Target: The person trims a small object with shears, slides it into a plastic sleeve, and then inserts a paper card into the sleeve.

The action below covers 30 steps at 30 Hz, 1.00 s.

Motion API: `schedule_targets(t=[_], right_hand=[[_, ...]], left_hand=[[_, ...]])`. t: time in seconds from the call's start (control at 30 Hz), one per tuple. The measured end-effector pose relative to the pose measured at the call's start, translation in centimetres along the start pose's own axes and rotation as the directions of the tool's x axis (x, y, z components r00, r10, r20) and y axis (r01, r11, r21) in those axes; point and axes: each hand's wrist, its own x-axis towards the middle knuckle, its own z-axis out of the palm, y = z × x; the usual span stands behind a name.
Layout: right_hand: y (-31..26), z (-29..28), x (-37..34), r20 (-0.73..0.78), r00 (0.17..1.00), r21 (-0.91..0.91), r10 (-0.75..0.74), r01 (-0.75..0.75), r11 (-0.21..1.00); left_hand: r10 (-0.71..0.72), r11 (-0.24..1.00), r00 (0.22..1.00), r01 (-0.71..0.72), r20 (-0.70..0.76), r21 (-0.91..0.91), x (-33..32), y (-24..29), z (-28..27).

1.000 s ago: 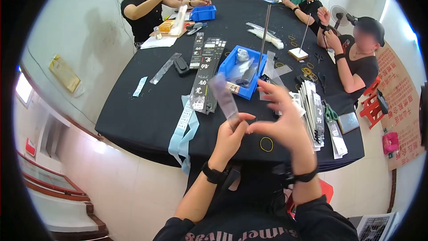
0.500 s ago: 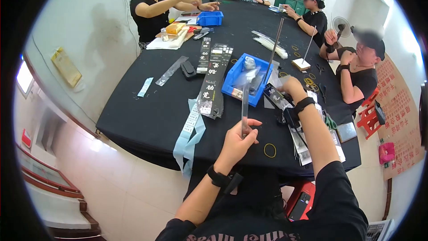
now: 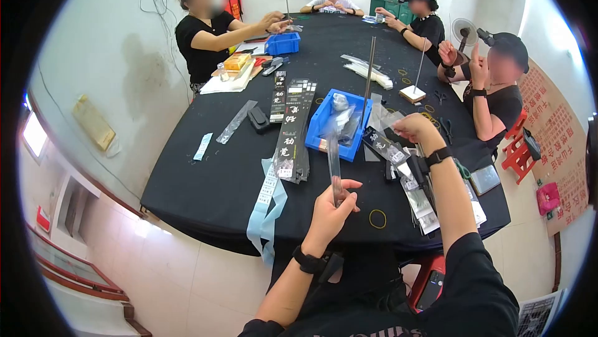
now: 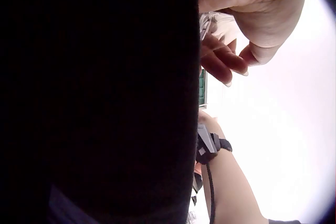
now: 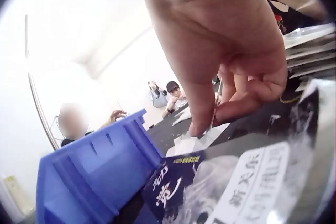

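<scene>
My left hand [image 3: 331,213] grips the lower end of a narrow clear plastic sleeve [image 3: 334,166], which points away over the near end of a blue bin [image 3: 317,139]. To the bin's right, my right hand [image 3: 420,130] pinches a thin clear plastic piece [image 3: 390,119] above black printed packages [image 3: 387,147]. In the right wrist view the thumb and a finger of that hand [image 5: 226,61] meet on a thin edge, beside the blue bin [image 5: 100,174]. A dark shape hides much of the left wrist view; the left hand [image 4: 257,19] shows at its top.
Black packages [image 3: 293,144] lie left of the bin, beside a black stapler-like object [image 3: 258,119] and blue label strips [image 3: 265,212]. A metal rod [image 3: 369,69] rises at the bin. Rubber bands [image 3: 377,218], scissors [image 3: 462,169] and a white-based rod stand [image 3: 412,94] are around. Several people sit at the table.
My right hand has moved from beside my left hand to the right of the bin and pinches a clear piece there. The sleeve in my left hand has swung from leaning left to nearly straight ahead.
</scene>
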Motion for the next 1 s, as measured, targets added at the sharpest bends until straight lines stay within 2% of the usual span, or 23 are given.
schedule_targets(t=[0.03,0.07,0.23,0.4,0.43,0.5,0.53,0.57,0.6,0.63,0.67,0.7,0.73,0.77,0.83,0.87,0.93,1.0], right_hand=[[0.7,-0.2,0.5,0.065,0.997,0.124,-0.053,0.044,0.991],[-0.1,0.0,-2.1,0.014,0.999,0.152,-0.052,0.05,0.987],[1.1,-2.2,-4.7,0.077,0.988,0.157,-0.133,0.12,0.98],[1.4,-2.6,-11.4,-0.027,0.969,0.236,-0.244,0.244,0.941],[1.6,-2.7,-13.0,-0.042,0.962,0.257,-0.271,0.272,0.927],[1.8,-1.6,-17.7,-0.134,0.917,0.353,-0.375,0.398,0.847],[1.7,-0.2,-20.1,-0.188,0.887,0.412,-0.421,0.461,0.786],[2.1,1.3,-21.5,-0.22,0.822,0.48,-0.525,0.56,0.676],[1.9,3.0,-23.2,-0.226,0.774,0.479,-0.591,0.617,0.624],[1.7,5.1,-24.8,-0.155,0.8,0.635,-0.58,0.531,0.561],[1.5,7.2,-25.3,-0.069,0.823,0.685,-0.564,0.45,0.573],[2.0,9.9,-24.4,-0.051,0.786,0.754,-0.616,0.435,0.493],[1.7,10.9,-24.6,0.01,0.804,0.699,-0.595,0.42,0.579],[1.6,12.4,-24.3,0.037,0.814,0.748,-0.58,0.362,0.557],[1.8,13.9,-23.9,0.066,0.877,0.692,-0.476,0.304,0.655],[2.0,14.5,-23.6,0.048,0.87,0.652,-0.491,0.345,0.675],[2.0,14.7,-23.7,0.08,0.858,0.605,-0.508,0.363,0.709],[2.2,14.9,-23.4,0.115,0.827,0.571,-0.55,0.398,0.718]], left_hand=[[0.003,1.0,1.0,-0.003,0.002,-0.003,0.0,0.1,0.0],[0.005,1.0,1.0,-0.005,0.008,-0.004,0.0,0.2,0.0],[0.005,1.0,1.0,-0.004,0.009,-0.021,0.1,-0.4,-0.1],[-0.027,0.999,1.0,0.028,0.015,-0.025,0.0,0.6,0.0],[-0.032,0.997,0.999,0.033,0.007,-0.076,0.0,0.6,0.0],[-0.046,0.991,0.999,0.047,0.004,-0.123,0.1,0.6,-0.1],[-0.062,0.977,0.998,0.061,0.0,-0.204,0.1,0.7,-0.3],[-0.076,0.957,0.997,0.072,-0.002,-0.279,0.2,0.7,-0.5],[-0.026,0.957,0.999,0.033,0.026,-0.287,0.3,0.0,-0.7],[-0.025,0.963,0.999,0.033,0.033,-0.268,0.3,-0.2,-0.7],[0.03,0.955,0.998,-0.01,0.062,-0.296,0.3,-0.3,-0.5],[0.085,0.943,0.992,-0.05,0.091,-0.328,0.3,-0.5,-0.5],[0.094,0.927,0.982,-0.026,0.162,-0.375,0.4,-0.9,-1.1],[0.092,0.93,0.981,-0.023,0.17,-0.367,0.3,-0.7,-1.0],[0.143,0.878,0.978,-0.053,0.155,-0.475,0.1,-0.3,-0.8],[0.148,0.878,0.978,-0.062,0.147,-0.474,0.1,-0.1,-0.7],[-0.019,0.944,1.0,0.021,0.008,-0.328,0.0,0.2,-0.6],[-0.044,0.957,0.999,0.037,-0.016,-0.287,0.0,0.4,-0.7]])
